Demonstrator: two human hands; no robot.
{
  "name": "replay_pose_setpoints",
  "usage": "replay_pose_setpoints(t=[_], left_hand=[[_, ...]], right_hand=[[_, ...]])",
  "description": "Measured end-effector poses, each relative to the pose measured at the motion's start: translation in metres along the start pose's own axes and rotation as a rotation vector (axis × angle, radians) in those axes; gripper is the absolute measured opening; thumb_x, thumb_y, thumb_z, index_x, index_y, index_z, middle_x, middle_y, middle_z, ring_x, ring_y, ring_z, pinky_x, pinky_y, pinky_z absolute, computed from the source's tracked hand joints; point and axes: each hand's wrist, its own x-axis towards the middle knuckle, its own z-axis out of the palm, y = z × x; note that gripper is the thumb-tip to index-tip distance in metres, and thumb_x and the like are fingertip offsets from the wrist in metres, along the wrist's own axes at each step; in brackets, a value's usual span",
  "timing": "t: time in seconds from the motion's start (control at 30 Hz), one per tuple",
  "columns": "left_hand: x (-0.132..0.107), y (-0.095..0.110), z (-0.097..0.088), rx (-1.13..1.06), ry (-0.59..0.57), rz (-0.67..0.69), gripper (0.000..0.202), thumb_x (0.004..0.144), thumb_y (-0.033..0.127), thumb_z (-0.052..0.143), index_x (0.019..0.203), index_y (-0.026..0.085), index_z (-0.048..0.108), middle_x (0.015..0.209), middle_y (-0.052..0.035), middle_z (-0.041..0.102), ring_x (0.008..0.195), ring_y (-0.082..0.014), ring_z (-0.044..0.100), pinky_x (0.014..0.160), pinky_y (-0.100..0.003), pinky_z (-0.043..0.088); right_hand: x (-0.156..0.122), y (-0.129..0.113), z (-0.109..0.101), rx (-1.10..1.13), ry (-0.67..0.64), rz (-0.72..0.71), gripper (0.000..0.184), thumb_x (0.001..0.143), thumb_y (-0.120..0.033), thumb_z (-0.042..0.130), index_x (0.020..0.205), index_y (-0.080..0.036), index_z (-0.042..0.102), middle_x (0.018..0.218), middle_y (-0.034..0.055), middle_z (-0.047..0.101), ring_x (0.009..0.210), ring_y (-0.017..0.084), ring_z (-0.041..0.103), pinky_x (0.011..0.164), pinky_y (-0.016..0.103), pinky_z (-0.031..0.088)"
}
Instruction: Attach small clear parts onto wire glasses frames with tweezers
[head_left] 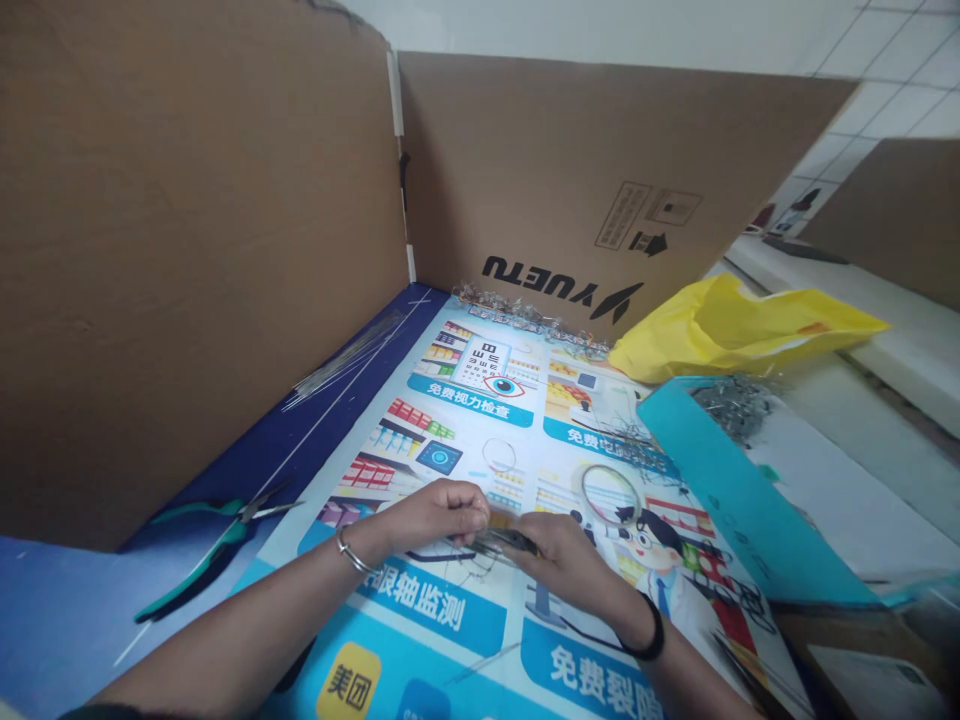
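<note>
Over the middle of a printed poster (480, 640), both my hands meet at a pair of small pliers (517, 541). My right hand (562, 560) is closed around the pliers' dark handles, with the jaws pointing left. The fingertips of my left hand (442, 515) pinch together right at the jaws, on what looks like a thin wire (474, 572); its ends are hard to make out. Just right of the hands lies a wire coil (611, 495), and beyond them a thinner wire ring (499, 455).
Green-handled pliers (232, 540) lie open at left, below a bundle of straight wires (345, 360). Cardboard panels (525, 160) wall the left and back. Wire scraps (739, 408) heap on a turquoise box (757, 490) beside a yellow bag (720, 325). Dark wire loops (724, 580) lie right.
</note>
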Motion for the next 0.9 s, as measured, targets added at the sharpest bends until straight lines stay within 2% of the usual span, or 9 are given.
replay_pose_setpoints(t=[0.2, 0.47, 0.67, 0.8, 0.9], left_hand=[[0.000, -0.002, 0.000, 0.012, 0.004, -0.003, 0.027, 0.080, 0.040, 0.061, 0.076, 0.013, 0.056, 0.058, 0.0041, 0.051, 0.053, -0.0066, 0.045, 0.055, -0.020, 0.036], [0.001, 0.001, 0.002, 0.007, -0.024, -0.004, 0.027, 0.080, 0.041, 0.059, 0.076, 0.014, 0.056, 0.058, 0.0043, 0.051, 0.053, -0.0071, 0.046, 0.056, -0.020, 0.037], [0.001, 0.001, 0.001, 0.086, -0.005, 0.011, 0.019, 0.081, 0.031, 0.058, 0.076, 0.014, 0.057, 0.059, 0.0037, 0.053, 0.054, -0.0072, 0.048, 0.057, -0.020, 0.038], [0.001, -0.002, 0.000, 0.103, 0.026, 0.017, 0.013, 0.081, 0.026, 0.056, 0.075, 0.014, 0.058, 0.059, 0.0037, 0.053, 0.055, -0.0072, 0.048, 0.056, -0.020, 0.039], [0.002, -0.001, 0.001, 0.135, 0.060, 0.040, 0.013, 0.082, 0.024, 0.054, 0.075, 0.014, 0.058, 0.060, 0.0034, 0.053, 0.056, -0.0075, 0.048, 0.057, -0.019, 0.039]], right_hand=[[0.000, 0.000, -0.003, 0.109, -0.038, -0.019, 0.027, 0.089, -0.041, 0.046, 0.081, -0.020, 0.062, 0.074, 0.0005, 0.063, 0.066, 0.013, 0.056, 0.059, 0.021, 0.034], [0.000, 0.004, -0.004, 0.190, -0.050, -0.097, 0.026, 0.088, -0.038, 0.048, 0.074, -0.018, 0.057, 0.068, -0.0015, 0.055, 0.061, 0.011, 0.050, 0.058, 0.021, 0.034], [-0.003, 0.000, -0.004, 0.006, 0.006, -0.101, 0.019, 0.086, -0.032, 0.051, 0.075, -0.019, 0.058, 0.070, 0.0001, 0.057, 0.066, 0.013, 0.051, 0.060, 0.022, 0.032], [-0.008, -0.006, -0.007, -0.152, 0.067, -0.085, 0.009, 0.082, -0.022, 0.052, 0.083, -0.019, 0.061, 0.075, 0.0016, 0.059, 0.073, 0.015, 0.052, 0.063, 0.024, 0.031], [-0.011, -0.011, -0.010, -0.281, 0.106, -0.051, 0.012, 0.080, -0.018, 0.052, 0.088, -0.019, 0.061, 0.076, 0.0025, 0.060, 0.073, 0.016, 0.051, 0.063, 0.025, 0.030]])
